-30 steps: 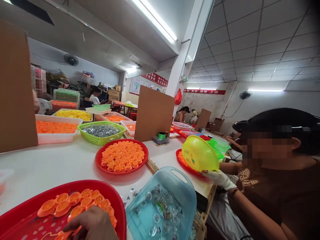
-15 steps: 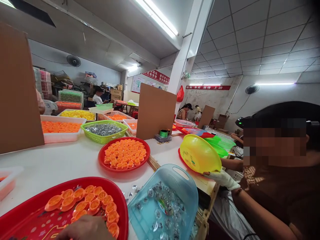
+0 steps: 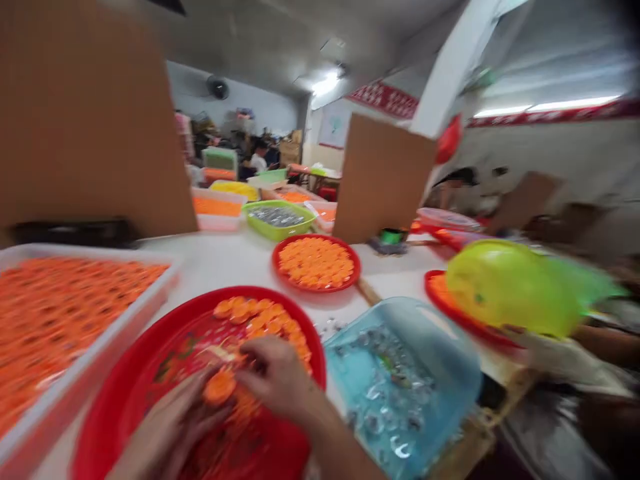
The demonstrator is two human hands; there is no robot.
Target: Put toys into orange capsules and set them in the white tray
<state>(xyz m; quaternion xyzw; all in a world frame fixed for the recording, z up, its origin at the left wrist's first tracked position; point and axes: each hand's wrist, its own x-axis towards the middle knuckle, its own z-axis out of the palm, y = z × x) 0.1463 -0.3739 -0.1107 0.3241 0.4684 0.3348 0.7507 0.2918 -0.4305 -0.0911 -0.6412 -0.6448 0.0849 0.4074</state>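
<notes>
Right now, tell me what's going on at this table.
The person's left hand holds a round orange piece over a red tray, with the right hand close beside it; blur hides whether that one grips anything. More orange pieces sit along the tray's far right side. A white tray of orange pieces stands to the left, and a blue tray of clear pieces to the right. Beyond that, a co-worker's hand is at a tilted yellow bowl.
</notes>
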